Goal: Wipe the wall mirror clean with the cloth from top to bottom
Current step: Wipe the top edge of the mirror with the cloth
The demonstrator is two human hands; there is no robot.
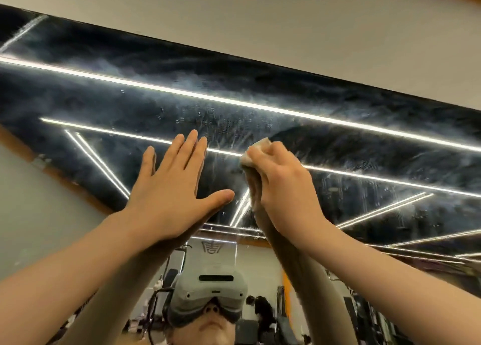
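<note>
Two bare forearms, entering from the lower corners and reaching upward to the glass. Left hand (171,191): flat and spread, fingers straight and slightly fanned, thumb splayed toward the right, palm pressed against the wall mirror (260,126) and holding nothing. Right hand (283,188): just beside the left, apart from it, fingers curled into a fist round the cloth (256,152). Cloth: pale beige, bunched into a wad, only its upper end showing past the knuckles, pressed to the glass at about the height of the left fingertips. Wall mirror: wide, dark top edge running on a slant from upper left to right, its upper region covered with whitish haze, smears and fine vertical streaks, densest above and between the two hands; streaks also to the right of the cloth. Reflections in the glass, upper part: long bright strip lights (182,92) crossing in lines and angled V shapes against a dark ceiling. Reflections, lower part: the undersides of both arms; a grey headset (210,292) worn by the person, directly below the hands; dim gym-type equipment and orange trim in the room behind, too blurred to itemise. Beyond the mirror: plain beige wall (286,19) above its top edge.
</note>
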